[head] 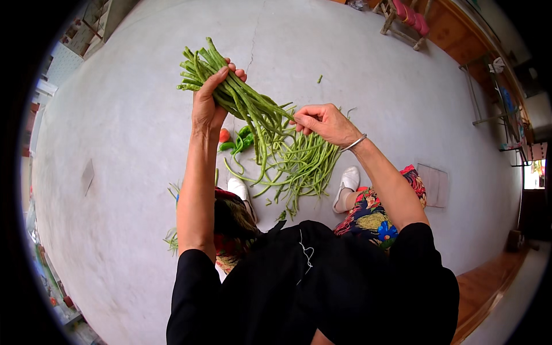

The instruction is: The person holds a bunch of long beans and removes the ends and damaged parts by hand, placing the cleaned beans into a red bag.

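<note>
A thick bunch of green yardlong beans (241,95) is gripped in my left hand (211,95), its cut ends fanning out to the upper left. The long tails slope down to the right. With thumb and fingertips, my right hand (321,123) pinches the tip of a bean at the lower right end of the bunch. Below, on the floor between my feet, spreads a loose pile of yardlong beans (302,168). The held bunch hides part of that pile. Green peppers (245,140) and a red-orange round item (224,135), perhaps a tomato, lie left of it.
Bean scraps (319,79) dot the grey floor (129,108). More green beans (172,239) show beside my left leg, partly hidden. My white shoes (348,179) flank the pile. A wooden chair with a pink pad (409,19) stands at the upper right, a metal rack (496,103) at the right.
</note>
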### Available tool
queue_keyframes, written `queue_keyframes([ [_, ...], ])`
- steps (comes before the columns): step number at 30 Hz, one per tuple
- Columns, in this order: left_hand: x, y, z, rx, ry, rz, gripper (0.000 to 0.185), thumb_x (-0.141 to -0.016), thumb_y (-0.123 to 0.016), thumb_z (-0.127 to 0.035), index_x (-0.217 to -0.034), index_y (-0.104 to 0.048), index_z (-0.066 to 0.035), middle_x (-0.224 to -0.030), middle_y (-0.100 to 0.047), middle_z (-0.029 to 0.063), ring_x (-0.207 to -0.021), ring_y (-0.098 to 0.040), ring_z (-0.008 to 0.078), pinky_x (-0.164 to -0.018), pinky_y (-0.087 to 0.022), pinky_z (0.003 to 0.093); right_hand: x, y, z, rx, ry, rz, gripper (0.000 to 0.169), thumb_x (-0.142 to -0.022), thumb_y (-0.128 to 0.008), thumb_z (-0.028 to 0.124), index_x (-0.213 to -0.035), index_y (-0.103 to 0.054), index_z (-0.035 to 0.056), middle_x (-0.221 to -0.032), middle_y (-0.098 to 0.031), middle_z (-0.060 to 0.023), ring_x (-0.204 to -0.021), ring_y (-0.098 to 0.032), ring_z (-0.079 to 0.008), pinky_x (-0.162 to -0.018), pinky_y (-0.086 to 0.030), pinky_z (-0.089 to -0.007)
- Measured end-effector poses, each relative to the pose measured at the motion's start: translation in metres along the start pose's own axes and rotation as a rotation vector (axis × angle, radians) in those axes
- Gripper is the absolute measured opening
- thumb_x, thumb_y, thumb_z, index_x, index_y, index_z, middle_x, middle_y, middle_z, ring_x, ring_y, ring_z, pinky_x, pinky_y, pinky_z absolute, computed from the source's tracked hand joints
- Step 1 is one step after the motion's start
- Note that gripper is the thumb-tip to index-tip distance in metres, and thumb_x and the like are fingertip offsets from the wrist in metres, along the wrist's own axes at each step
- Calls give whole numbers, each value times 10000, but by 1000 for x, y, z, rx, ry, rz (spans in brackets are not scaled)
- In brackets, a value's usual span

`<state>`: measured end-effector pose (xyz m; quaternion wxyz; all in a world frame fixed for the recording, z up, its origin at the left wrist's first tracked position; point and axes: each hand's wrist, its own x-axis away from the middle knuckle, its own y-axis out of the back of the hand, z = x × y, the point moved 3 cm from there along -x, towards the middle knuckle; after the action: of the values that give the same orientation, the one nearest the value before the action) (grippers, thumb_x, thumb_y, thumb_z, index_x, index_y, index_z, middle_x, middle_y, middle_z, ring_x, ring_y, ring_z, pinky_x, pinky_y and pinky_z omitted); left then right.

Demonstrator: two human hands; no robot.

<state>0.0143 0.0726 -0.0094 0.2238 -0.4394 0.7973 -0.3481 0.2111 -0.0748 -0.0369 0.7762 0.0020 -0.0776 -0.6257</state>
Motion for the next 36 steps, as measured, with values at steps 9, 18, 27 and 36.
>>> queue_keyframes([
  [9, 22, -56, 32, -249, 66, 111, 285, -828, -623, -73, -1091, -547, 4, -988, -638, 101, -860, -627, 182, -746, -545, 325, -9, -11, 39, 217, 216, -191, 701, -806, -694, 328, -1346, -386, 3, -1313, -466, -140, -1278, -395, -215, -1092, -276, -372],
  [18, 32, -117, 47, -391, -48, 201, 255, -804, -629, -94, -1040, -612, 1, -1059, -644, 110, -965, -602, 161, -834, -487, 300, 7, -7, 75, 431, 293, -336, 585, -643, -802, 278, -1057, -542, -43, -939, -643, -118, -874, -630, -199, -810, -496, -308],
  [27, 40, -138, 42, -512, -54, 268, 293, -775, -630, -21, -1060, -597, 34, -1097, -616, 144, -991, -586, 196, -897, -465, 330, 15, -9, 85, 215, 414, -412, 525, -616, -781, 159, -1050, -556, -32, -961, -636, -80, -872, -615, -160, -795, -493, -279],
  [36, 48, -147, 43, -508, -42, 302, 320, -784, -657, -66, -1084, -589, 24, -1057, -637, 125, -945, -608, 178, -859, -485, 309, 25, -2, 95, 324, 344, -346, 390, -656, -719, 110, -1010, -592, 4, -919, -626, -41, -831, -593, -110, -738, -489, -257],
])
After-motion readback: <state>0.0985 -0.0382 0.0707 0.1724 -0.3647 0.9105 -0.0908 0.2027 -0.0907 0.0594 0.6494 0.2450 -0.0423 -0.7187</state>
